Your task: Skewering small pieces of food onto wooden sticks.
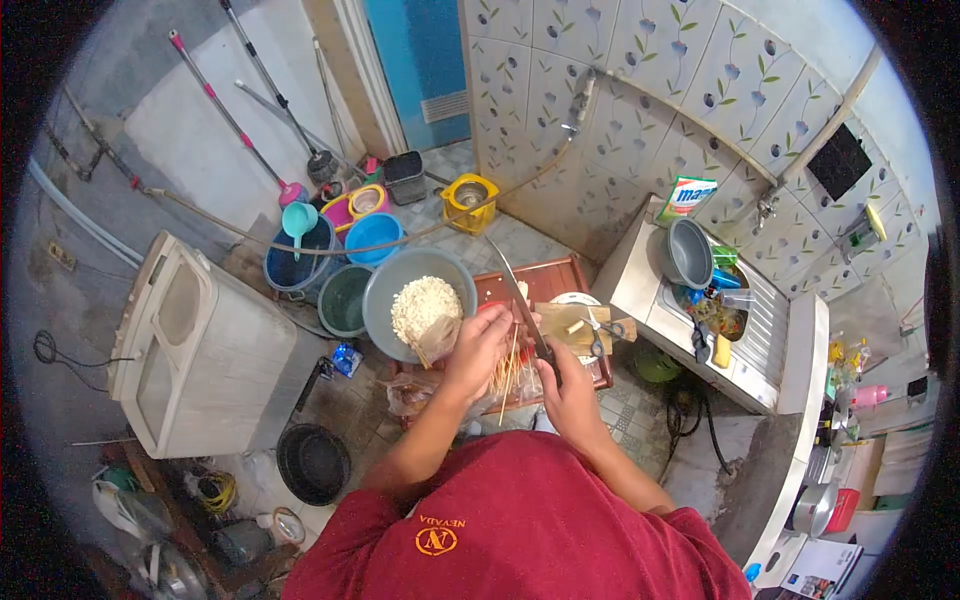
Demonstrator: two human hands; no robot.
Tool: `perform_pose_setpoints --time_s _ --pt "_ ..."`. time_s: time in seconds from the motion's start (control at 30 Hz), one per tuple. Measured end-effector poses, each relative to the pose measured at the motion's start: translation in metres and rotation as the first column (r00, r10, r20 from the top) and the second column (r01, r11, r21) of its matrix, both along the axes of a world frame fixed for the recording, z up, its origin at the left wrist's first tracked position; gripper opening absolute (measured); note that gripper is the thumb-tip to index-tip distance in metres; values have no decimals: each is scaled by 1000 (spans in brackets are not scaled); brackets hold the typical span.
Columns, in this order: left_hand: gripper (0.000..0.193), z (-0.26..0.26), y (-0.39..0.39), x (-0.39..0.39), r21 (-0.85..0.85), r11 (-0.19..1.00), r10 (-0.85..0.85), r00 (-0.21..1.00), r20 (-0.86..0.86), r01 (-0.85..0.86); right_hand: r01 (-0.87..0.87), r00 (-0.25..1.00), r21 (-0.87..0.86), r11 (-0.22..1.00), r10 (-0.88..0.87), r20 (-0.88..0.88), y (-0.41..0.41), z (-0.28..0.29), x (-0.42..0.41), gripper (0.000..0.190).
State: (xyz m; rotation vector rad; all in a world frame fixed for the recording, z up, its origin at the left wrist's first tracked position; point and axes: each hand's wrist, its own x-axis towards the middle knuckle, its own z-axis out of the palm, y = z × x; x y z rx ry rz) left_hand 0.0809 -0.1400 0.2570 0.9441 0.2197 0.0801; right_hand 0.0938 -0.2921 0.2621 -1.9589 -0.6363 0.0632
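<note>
My right hand [570,390] grips the dark handle of a long knife [517,296], its blade pointing up and away. My left hand [480,349] has its fingers drawn together beside the blade; what they hold is hard to make out. Thin wooden skewers [510,375] lie in a loose bunch below the hands. To the left, a grey basin [377,304] contains many small pale pieces [426,307] and a clear plastic bag [439,339]. On the right, scissors [596,334] and a pale cut piece [575,327] rest on a wooden board [551,319], partly over a white plate [577,298].
A low reddish-brown wooden table [559,271] bears the board. Buckets, including a blue basin [375,236], stand beyond the grey one. A hose [315,250] crosses above them. On the right is a sink [757,315]; on the left, a white washing machine [217,345]. A black basin [313,463] sits nearby.
</note>
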Motion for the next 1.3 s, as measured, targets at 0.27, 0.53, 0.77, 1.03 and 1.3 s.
perform_pose_setpoints --time_s 0.27,0.53,0.77,1.03,1.3 --pt "34 -6 1 3 -191 975 -115 993 10 115 -22 1000 -6 1000 21 -16 -1 -5 4 31" --pt "36 -17 2 8 -259 952 -175 984 -19 164 -75 996 25 997 76 -49 0 -7 8 29" --pt "25 -34 8 9 -354 935 -23 995 -93 -11 7 988 142 990 16 -157 -2 -23 14 28" --pt "14 -54 24 7 -154 966 164 956 -245 -205 49 994 -215 975 -68 -82 -21 -118 40 41" --pt "13 -75 33 -2 -113 964 203 939 -279 -242 120 988 -499 858 -151 -22 -26 -213 38 62"
